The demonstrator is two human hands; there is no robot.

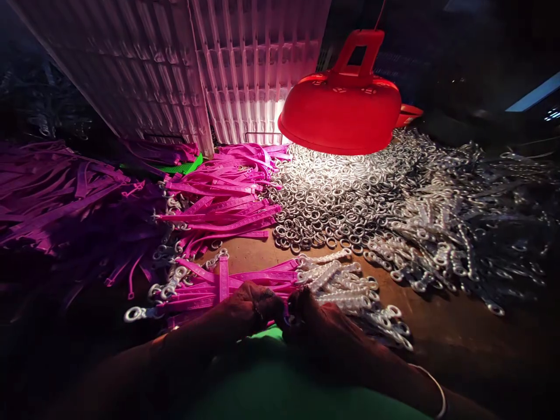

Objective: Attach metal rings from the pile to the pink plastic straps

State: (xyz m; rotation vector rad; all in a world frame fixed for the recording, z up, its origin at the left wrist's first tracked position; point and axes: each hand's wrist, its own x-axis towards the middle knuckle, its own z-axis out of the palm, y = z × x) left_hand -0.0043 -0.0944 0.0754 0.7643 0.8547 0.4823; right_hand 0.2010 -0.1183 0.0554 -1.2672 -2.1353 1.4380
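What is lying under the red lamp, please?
Under the red lamp, a brightly lit heap of silvery rings is visible. The shade hides whatever is directly behind it, so that part cannot be seen.

Deep shadow hides whatever your left hand and right hand seem to hold; the frame's left edge crops the purple straps.

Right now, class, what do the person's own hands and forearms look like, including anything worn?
The left hand and right hand look ungloved, and no sleeves show on the forearms. A thin, pale, curved bangle circles the right forearm; shadow hides finer detail on the left.
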